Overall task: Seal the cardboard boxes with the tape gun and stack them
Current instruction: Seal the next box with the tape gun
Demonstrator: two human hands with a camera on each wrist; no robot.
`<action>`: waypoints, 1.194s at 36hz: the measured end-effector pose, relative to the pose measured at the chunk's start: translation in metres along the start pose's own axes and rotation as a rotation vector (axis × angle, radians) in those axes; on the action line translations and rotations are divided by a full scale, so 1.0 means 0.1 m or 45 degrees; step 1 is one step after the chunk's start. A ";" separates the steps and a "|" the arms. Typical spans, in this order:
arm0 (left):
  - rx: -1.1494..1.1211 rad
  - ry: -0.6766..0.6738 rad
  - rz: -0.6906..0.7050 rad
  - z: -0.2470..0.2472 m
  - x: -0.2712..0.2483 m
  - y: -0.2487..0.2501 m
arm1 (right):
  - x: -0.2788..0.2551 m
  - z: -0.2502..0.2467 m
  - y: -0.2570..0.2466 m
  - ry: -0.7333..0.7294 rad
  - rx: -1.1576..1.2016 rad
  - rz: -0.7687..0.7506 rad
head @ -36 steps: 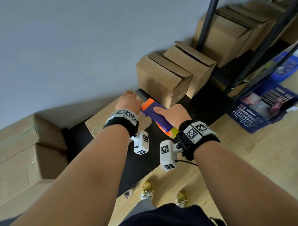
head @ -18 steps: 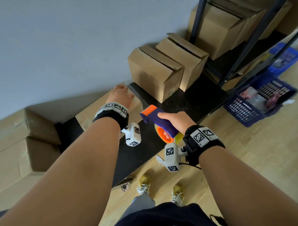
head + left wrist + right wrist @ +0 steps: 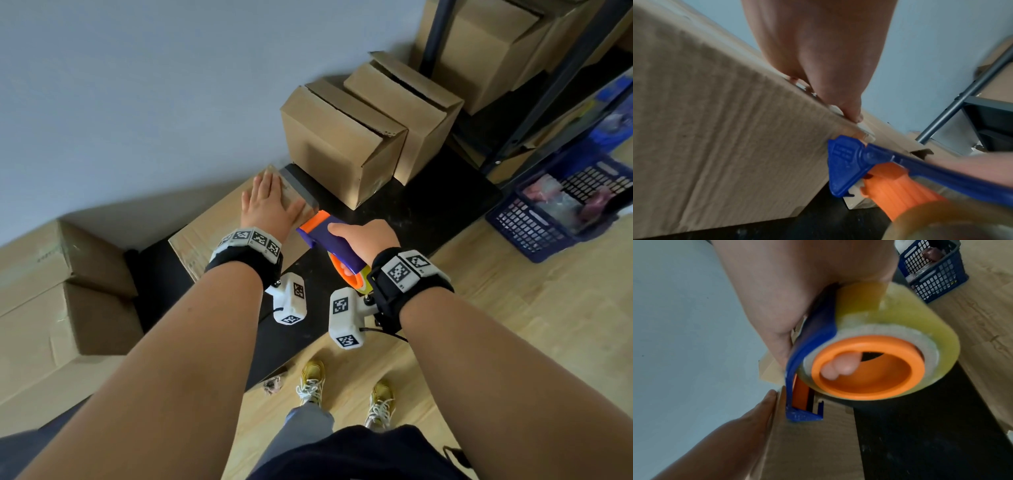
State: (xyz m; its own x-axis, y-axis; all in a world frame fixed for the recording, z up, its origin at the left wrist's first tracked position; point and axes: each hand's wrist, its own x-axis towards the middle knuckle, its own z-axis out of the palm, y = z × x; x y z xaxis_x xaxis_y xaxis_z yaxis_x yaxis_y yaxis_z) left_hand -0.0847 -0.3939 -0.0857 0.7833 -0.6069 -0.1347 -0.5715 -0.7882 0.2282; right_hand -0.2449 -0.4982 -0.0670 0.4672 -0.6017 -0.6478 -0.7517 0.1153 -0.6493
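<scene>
A cardboard box [image 3: 205, 236] lies on a low black platform [image 3: 411, 212] by the wall. My left hand [image 3: 269, 202] lies flat on the box top, fingers straight, pressing it near the right edge; in the left wrist view the left hand [image 3: 818, 65] rests on the box [image 3: 725, 129]. My right hand [image 3: 363, 236] grips the blue and orange tape gun [image 3: 329, 243], whose nose touches the box's near right corner. The right wrist view shows the tape gun [image 3: 813, 369] with its clear tape roll [image 3: 890, 331] and my fingers [image 3: 836, 368] inside the orange core.
Two unsealed cardboard boxes [image 3: 339, 144] [image 3: 407, 109] stand on the platform beyond. Stacked boxes [image 3: 51, 298] sit at the left. A dark metal shelf frame [image 3: 555, 85] holds more boxes at the upper right. A blue basket [image 3: 555, 209] lies on the wooden floor [image 3: 513, 325].
The tape gun pulled back off the box top toward me and its nose now sits at the box's near corner. My left hand flattened on the box top.
</scene>
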 end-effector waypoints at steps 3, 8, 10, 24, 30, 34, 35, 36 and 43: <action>0.011 0.007 -0.007 -0.01 0.02 0.00 | 0.01 -0.02 -0.06 -0.002 0.009 0.013; -0.003 0.014 -0.011 -0.02 0.01 0.02 | 0.08 -0.14 -0.11 -0.093 0.086 0.074; -0.008 0.019 -0.014 -0.02 0.00 0.02 | 0.08 -0.17 -0.14 -0.130 0.139 0.080; -0.019 0.032 -0.031 -0.03 -0.01 0.02 | 0.02 -0.29 -0.38 -0.402 -0.046 0.057; 0.008 0.029 -0.026 -0.01 -0.03 0.02 | -0.02 -0.34 -0.23 -0.386 -0.021 0.156; 0.029 0.007 -0.023 -0.03 -0.03 0.03 | -0.03 -0.42 -0.06 -0.269 -0.039 0.202; 0.047 -0.009 -0.027 -0.03 -0.03 0.03 | -0.04 -0.44 -0.04 -0.255 -0.040 0.211; 0.073 -0.022 -0.028 -0.02 -0.04 0.03 | -0.04 -0.45 -0.03 -0.249 -0.033 0.218; 0.287 0.013 -0.019 0.06 -0.11 0.12 | -0.09 -0.52 -0.04 -0.062 0.213 0.168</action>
State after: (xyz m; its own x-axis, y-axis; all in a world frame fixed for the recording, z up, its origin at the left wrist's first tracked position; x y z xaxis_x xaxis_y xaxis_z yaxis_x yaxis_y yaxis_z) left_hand -0.1017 -0.3968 -0.0869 0.7940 -0.5946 -0.1262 -0.5990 -0.8008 0.0046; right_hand -0.2704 -0.5344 -0.0381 0.3946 -0.5343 -0.7475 -0.7220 0.3229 -0.6119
